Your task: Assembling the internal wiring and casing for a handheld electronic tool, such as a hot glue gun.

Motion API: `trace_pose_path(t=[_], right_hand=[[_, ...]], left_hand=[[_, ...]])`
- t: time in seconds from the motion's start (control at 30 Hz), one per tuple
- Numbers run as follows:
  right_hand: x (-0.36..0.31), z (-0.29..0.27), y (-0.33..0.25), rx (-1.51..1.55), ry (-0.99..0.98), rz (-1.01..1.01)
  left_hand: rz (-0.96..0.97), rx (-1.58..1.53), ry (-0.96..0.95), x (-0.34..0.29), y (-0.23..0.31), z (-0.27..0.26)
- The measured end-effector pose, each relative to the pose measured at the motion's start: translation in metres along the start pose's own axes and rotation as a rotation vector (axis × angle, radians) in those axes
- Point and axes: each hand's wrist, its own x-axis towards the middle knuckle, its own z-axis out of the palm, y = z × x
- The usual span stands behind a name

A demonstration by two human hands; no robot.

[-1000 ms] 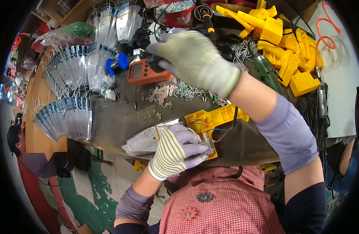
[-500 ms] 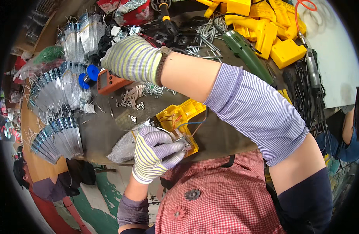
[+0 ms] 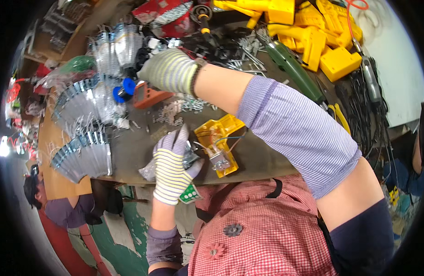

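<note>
Head view, as seen over the wearer's shoulder. L hand (image 3: pixel 168 166), in a striped knit glove, lies over crinkled clear wrap (image 3: pixel 148 171) at the front edge of the worktop (image 3: pixel 262 158); fingers apart, thumb spread from index. A green card w/ white dots (image 3: pixel 190 194) shows just below it; whether held, can't tell. R hand (image 3: pixel 170 71), same knit, reaches far across, by the orange meter (image 3: pixel 151 96); its fingers are hidden, so grip can't be told.

Btw. the two arms: yellow half-shell (image 3: pixel 226 124), moulded hard plastic, hollow side up, lying on the worktop just right of the L hand. Dull metal block (image 3: pixel 219 161) sits in its lower end, w/ thin blue & reddish wires (image 3: pixel 234 137) looping loose over the rim.

Step in hand, by my reading: wiring/fitting at the shell, w/ R arm at the far supplies. Next move on the block would call for light fingers & slack wires kept off the rim.

Nearby: matte blue spool (image 3: pixel 124 89); small shiny screws (image 3: pixel 193 105), heaped; green tool body (image 3: pixel 294 71), smooth, rounded.
</note>
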Motion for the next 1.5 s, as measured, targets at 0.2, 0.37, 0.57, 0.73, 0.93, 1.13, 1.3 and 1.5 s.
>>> trace_pose_path(t=[0.2, 0.37, 0.57, 0.73, 0.93, 1.13, 1.3, 1.5], right_hand=[[-0.008, -0.001, 0.000, 0.061, 0.039, 0.006], [-0.010, -0.027, 0.002, 0.149, -0.011, 0.096], [-0.062, -0.097, 0.006, -0.202, 0.638, -0.011], [-0.167, -0.073, 0.069, -0.072, 0.223, 0.419], [-0.236, -0.013, 0.070, -0.064, 0.245, 0.550], [-0.255, -0.034, 0.017, -0.201, 0.345, 0.307], [-0.315, -0.042, -0.009, 0.117, 0.023, -0.002], [-0.314, -0.029, 0.009, 0.257, 0.149, -0.055]], left_hand=[[0.251, 0.070, -0.040, 0.017, 0.011, -0.007], [0.266, -0.058, -0.053, 0.019, 0.002, -0.003], [0.222, -0.184, -0.044, -0.002, 0.001, -0.017], [0.084, -0.406, 0.145, -0.003, -0.006, -0.014], [-0.215, -0.403, 0.381, 0.022, -0.022, 0.004], [-0.090, -0.202, 0.311, 0.031, -0.022, 0.002], [0.131, -0.327, 0.213, 0.014, 0.016, -0.029], [0.392, -0.291, -0.037, 0.037, 0.061, -0.022]])
